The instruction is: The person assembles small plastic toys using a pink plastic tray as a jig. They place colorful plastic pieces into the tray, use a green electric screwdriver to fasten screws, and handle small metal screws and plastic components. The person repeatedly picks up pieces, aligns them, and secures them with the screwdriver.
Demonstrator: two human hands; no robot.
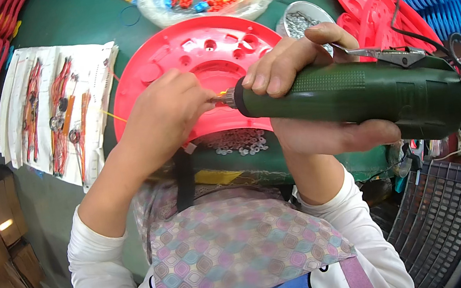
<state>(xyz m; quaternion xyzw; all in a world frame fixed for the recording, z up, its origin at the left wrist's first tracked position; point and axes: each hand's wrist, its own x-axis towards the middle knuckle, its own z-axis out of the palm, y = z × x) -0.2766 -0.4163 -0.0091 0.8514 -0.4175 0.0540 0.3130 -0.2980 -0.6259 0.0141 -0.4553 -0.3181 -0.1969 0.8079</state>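
Right hand: your right hand (307, 97) is wrapped tight around the dark green, ribbed electric screwdriver (355, 98), fingers over the top, thumb under.
Left hand: your left hand (164, 118) is closed in a pinch at the driver's tip, on something too small to make out.
Tool axis: the screwdriver lies nearly level, butt to your right, metal bit pointing left into your left fingers.
Workpiece: the round red plastic disc with moulded holes (199, 53) lies flat on the green table (74, 18), just beyond both hands; the bit meets its near rim.
Nearer hand: your left hand, touching that spot.
Nearby: small metal washers (239, 141) heaped by the disc's near edge; a bowl of screws (298, 20) behind your right hand.
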